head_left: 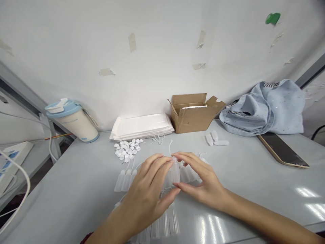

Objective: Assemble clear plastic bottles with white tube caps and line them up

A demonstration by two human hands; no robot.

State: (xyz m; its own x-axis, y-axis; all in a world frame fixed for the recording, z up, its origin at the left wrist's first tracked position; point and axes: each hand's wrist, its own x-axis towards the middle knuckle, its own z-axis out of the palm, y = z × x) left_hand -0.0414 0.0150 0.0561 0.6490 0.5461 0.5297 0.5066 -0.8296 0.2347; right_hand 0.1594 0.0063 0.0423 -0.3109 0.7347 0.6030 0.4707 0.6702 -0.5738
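Observation:
A small translucent plastic bottle (175,171) stands upright between my two hands, with a thin white tube rising near its top. My left hand (149,189) touches it at the left with fingertips and thumb. From the right, my right hand (200,179) pinches the same bottle between thumb and fingers. A row of similar bottles (126,180) with thin tubes extends behind and to both sides of my hands. More clear bottles (165,222) lie in a nearer row, partly hidden under my left hand. Small white caps (127,149) are piled behind the left end.
Flat white packets (142,125) are stacked by the wall, beside an open cardboard box (193,118). Three loose bottles (216,139) lie right of centre. A tumbler (73,120) stands back left; a blue cloth bag (264,108) and a phone (283,149) are at the right.

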